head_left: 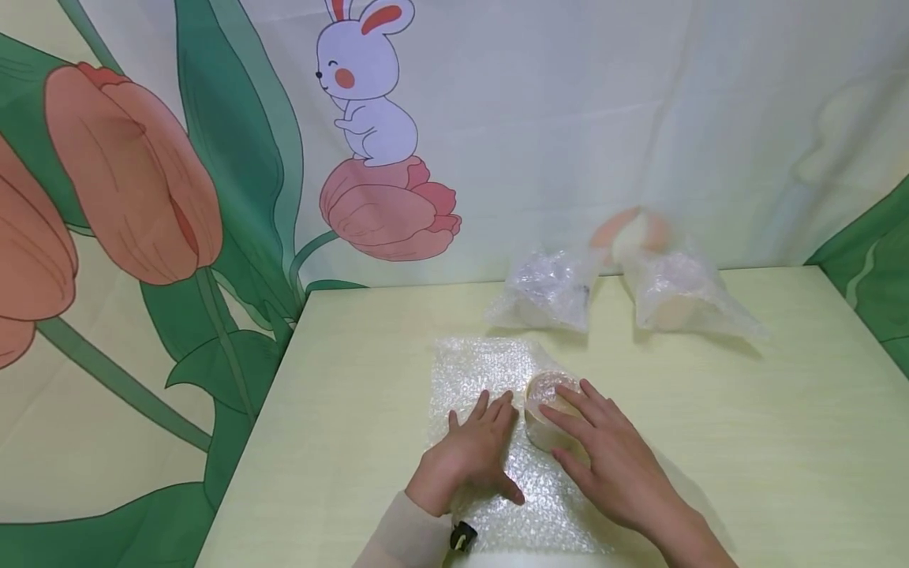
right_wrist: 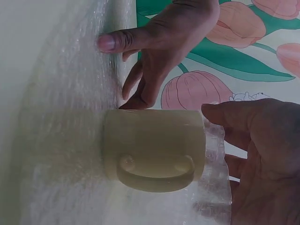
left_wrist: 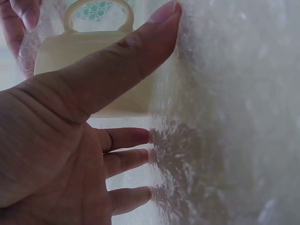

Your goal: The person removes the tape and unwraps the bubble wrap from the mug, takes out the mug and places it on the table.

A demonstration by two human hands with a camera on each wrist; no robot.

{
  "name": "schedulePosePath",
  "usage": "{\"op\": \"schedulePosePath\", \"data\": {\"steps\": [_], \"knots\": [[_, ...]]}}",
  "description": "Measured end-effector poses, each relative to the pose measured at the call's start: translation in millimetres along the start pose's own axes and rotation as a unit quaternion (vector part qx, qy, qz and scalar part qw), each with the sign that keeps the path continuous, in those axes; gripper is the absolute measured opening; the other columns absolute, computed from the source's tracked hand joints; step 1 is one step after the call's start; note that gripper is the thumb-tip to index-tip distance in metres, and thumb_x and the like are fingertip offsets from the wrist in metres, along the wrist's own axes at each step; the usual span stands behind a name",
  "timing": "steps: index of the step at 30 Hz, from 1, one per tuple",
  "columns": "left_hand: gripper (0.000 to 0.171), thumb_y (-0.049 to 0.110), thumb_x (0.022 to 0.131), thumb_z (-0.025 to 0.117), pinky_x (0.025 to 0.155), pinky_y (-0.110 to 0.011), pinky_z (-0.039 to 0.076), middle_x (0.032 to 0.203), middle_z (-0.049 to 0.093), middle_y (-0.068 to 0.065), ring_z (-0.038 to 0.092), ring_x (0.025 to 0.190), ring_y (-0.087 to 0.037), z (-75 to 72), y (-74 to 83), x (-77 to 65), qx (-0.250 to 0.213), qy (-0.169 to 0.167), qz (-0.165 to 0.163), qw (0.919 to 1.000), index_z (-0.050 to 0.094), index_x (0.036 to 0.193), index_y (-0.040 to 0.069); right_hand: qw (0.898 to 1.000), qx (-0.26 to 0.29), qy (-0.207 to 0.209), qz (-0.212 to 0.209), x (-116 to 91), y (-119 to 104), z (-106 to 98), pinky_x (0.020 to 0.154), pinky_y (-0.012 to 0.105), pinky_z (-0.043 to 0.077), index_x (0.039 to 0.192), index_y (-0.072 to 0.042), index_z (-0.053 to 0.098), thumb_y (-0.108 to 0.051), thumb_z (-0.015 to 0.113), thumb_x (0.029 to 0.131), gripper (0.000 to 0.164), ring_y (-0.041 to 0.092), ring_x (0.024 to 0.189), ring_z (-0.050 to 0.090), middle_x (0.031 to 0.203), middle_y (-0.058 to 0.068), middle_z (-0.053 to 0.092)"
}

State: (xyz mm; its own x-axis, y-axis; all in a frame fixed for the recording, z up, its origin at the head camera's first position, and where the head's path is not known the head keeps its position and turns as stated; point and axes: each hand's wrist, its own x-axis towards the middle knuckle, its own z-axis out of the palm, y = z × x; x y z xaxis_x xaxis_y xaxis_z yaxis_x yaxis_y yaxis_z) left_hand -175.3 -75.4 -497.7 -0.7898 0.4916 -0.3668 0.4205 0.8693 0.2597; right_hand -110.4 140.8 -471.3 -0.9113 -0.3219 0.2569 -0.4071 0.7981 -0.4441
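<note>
A cream mug (right_wrist: 154,136) stands upright on a sheet of bubble wrap (head_left: 486,363), its handle towards the person's right side. Part of the wrap (right_wrist: 215,192) lies over the mug's mouth. The left hand (head_left: 474,454) rests on the flat sheet just left of the mug, with fingers and thumb spread. Over the mug's top is the right hand (head_left: 618,461), its fairly straight fingers touching the wrap there and its thumb by the rim. In the left wrist view, the left thumb partly hides the mug (left_wrist: 61,54).
Two bundles in bubble wrap, one on the left (head_left: 543,292) and one on the right (head_left: 678,296), sit at the back of the pale table (head_left: 341,402). Behind them hangs a cloth backdrop (head_left: 533,118) printed with tulips and a rabbit.
</note>
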Motion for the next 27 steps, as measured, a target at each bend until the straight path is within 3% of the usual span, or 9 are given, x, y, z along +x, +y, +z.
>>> {"op": "schedulePosePath", "data": {"steps": [14,27], "knots": [[0.132,0.058,0.064,0.094,0.116,-0.079,0.022,0.176,0.008,-0.006,0.004,0.162,-0.037,-0.8,0.7,0.4,-0.007,-0.007,-0.004,0.9999,0.023,0.164,0.01,0.999,-0.031,0.025,-0.003,-1.5,1.4,8.8,0.122,0.055,0.034,0.142,-0.027,0.065,-0.019,0.08,0.09,0.055,0.038,0.153,0.035,0.159,0.007,0.05],[0.132,0.059,0.062,0.094,0.116,-0.078,0.022,0.176,0.009,-0.006,0.006,0.162,-0.037,-1.7,2.5,-1.3,-0.003,-0.004,-0.006,1.0,0.024,0.163,0.01,0.999,-0.035,0.026,0.005,0.2,1.1,9.5,0.123,0.049,0.033,0.14,-0.028,0.067,-0.014,0.071,0.097,0.045,0.037,0.152,0.038,0.157,0.008,0.053]]}}
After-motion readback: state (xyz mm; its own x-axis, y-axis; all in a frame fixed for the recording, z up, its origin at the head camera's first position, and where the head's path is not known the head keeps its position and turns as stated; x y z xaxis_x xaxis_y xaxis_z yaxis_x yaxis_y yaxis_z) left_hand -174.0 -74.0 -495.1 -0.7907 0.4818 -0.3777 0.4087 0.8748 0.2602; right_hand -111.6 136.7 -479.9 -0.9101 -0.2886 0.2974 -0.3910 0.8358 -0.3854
